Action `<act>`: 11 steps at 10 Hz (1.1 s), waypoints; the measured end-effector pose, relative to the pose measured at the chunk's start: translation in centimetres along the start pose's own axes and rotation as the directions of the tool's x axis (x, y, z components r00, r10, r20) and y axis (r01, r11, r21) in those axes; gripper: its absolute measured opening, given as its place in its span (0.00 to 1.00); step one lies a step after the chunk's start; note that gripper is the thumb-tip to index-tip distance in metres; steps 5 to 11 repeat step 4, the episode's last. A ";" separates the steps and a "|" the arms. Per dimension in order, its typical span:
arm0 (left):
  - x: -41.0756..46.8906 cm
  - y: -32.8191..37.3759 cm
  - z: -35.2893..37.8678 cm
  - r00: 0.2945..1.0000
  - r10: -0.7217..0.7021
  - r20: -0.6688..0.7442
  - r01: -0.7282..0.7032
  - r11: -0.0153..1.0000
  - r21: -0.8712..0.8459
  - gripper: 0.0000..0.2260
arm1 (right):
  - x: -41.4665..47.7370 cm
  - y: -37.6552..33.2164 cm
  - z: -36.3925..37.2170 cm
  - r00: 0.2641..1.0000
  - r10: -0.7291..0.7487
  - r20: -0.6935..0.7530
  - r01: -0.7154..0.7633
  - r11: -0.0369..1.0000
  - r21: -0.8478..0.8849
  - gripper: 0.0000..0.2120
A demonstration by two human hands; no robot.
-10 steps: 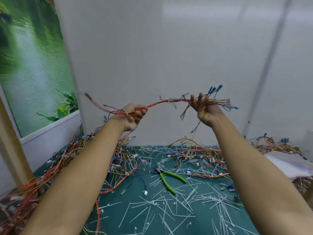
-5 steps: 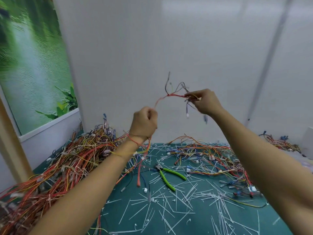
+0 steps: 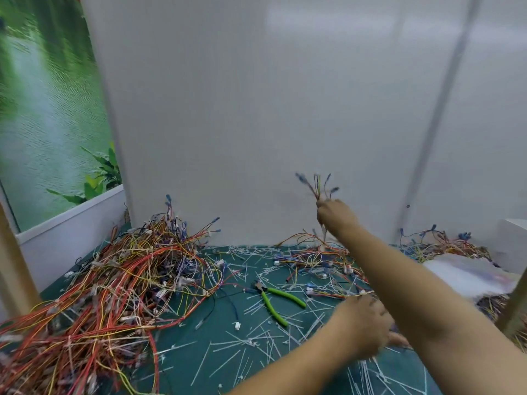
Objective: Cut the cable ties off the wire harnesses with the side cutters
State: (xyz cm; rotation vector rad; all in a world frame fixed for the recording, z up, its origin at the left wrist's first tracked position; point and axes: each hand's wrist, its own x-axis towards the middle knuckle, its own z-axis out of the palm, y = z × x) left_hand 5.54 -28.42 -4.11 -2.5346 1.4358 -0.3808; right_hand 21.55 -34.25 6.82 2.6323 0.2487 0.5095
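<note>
1. Wires stand up out of your right hand (image 3: pixel 336 216). Its grip is pinched round a thin wire harness (image 3: pixel 318 192) held upright above the tabletop (image 3: pixel 171 377). Blue-capped ends fan out over the fist, and more wire hangs below it.
2. Your left hand (image 3: pixel 362 323) is low over the tabletop, under your right forearm, at 4 o'clock from the side cutters (image 3: pixel 272 306). It is blurred, so you cannot tell whether its grip is spread or closed on anything.
3. The side cutters lie flat on the tabletop, apart from both hands. Their dark metal jaws point to 10 o'clock, and two slim lime-green handles splay toward 4 o'clock.
4. At 9 o'clock from them is a large heaped tangle of harnesses (image 3: pixel 114 295): thin red, orange and yellow wires with small white connectors.
5. At 1 o'clock lies a smaller, flatter tangle (image 3: pixel 313 260), and there is a further tangle (image 3: pixel 442 246) at 3 o'clock, against the wall (image 3: pixel 256 109).
6. Cut cable ties (image 3: pixel 225 363), stiff white plastic strips, litter the dark green tabletop.
</note>
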 end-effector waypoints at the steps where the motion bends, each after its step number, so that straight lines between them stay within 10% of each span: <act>1: -1.6 -0.7 0.9 0.996 0.085 0.010 -0.082 0.984 -0.156 0.14 | -2.9 -1.3 5.0 0.954 0.069 0.293 -0.079 0.997 0.020 0.17; 2: -4.3 -3.1 1.6 0.998 -0.057 -0.029 0.037 0.886 -0.463 0.10 | -5.3 -2.7 7.3 0.851 0.085 0.518 -0.156 0.983 0.096 0.19; 4: -11.4 -9.9 2.7 0.823 -0.567 -0.035 0.272 0.448 -0.852 0.11 | -5.3 -5.9 5.5 0.969 0.194 0.157 -0.244 0.865 0.439 0.17; 11: -11.4 -9.9 2.7 0.823 -0.567 -0.035 0.272 0.448 -0.852 0.11 | -5.3 -5.9 5.5 0.969 0.194 0.157 -0.244 0.865 0.439 0.17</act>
